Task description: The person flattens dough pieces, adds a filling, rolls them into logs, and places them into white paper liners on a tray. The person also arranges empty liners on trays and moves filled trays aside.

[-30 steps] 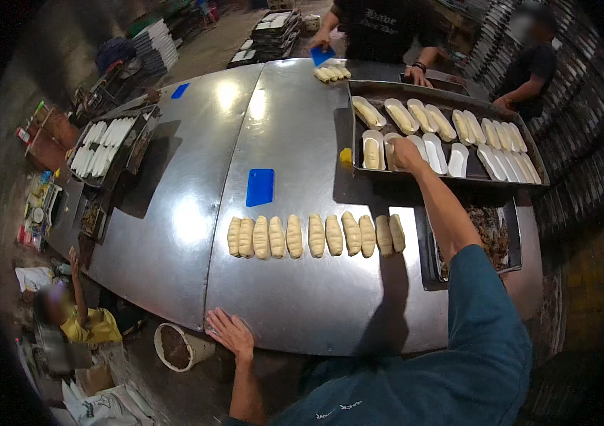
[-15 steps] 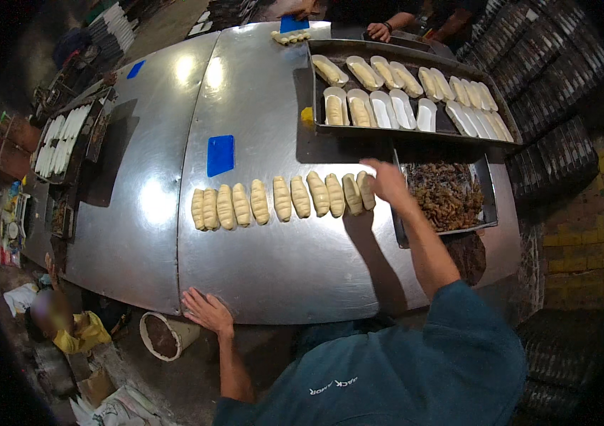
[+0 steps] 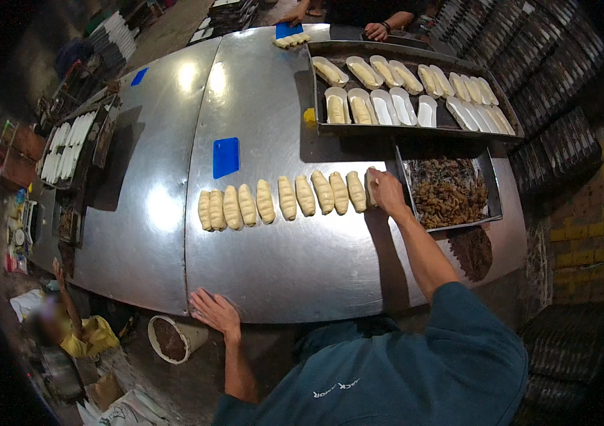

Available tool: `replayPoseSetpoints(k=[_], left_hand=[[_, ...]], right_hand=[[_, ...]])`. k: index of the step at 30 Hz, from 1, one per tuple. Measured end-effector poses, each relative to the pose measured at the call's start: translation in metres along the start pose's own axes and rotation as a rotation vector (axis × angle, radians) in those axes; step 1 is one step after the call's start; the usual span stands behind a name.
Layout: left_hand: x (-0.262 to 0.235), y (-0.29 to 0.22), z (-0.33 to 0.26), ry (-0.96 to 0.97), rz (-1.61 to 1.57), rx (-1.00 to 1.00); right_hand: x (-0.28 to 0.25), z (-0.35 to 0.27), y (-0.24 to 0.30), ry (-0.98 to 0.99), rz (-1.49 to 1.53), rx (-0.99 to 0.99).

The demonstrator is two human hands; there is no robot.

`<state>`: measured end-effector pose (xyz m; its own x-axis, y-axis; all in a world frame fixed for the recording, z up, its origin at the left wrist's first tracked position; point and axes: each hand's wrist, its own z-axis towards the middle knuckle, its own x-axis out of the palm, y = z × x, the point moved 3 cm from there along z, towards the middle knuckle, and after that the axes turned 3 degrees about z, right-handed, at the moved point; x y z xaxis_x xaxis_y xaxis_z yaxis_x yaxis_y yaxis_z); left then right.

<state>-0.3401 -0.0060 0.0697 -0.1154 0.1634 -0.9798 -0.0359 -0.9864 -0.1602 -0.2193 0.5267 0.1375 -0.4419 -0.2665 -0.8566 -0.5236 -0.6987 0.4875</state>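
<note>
On a metal table (image 3: 295, 273), one pale dough roll (image 3: 371, 189), last in a row of rolls (image 3: 305, 195), lies on the near side of a long tray (image 3: 387, 130). Its long axis runs away from the person, one end pointing toward that tray, roughly crosswise to the tray's near wall. The right hand's (image 3: 389, 192) bent fingers cover part of it; whether they grip cannot be told. Well to the tray's near left, the left hand (image 3: 215, 311) rests flat, fingers spread, on the table's edge.
</note>
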Motion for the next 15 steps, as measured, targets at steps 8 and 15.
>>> replayPoseSetpoints(k=[8, 15], left_hand=[[-0.005, -0.003, -0.001, 0.007, 0.004, -0.002], [-0.001, -0.002, 0.000, -0.009, 0.020, -0.021]], right_hand=[[0.012, -0.001, 0.010, 0.130, -0.154, 0.064], [-0.035, -0.004, -0.004, 0.280, 1.058, 0.623]])
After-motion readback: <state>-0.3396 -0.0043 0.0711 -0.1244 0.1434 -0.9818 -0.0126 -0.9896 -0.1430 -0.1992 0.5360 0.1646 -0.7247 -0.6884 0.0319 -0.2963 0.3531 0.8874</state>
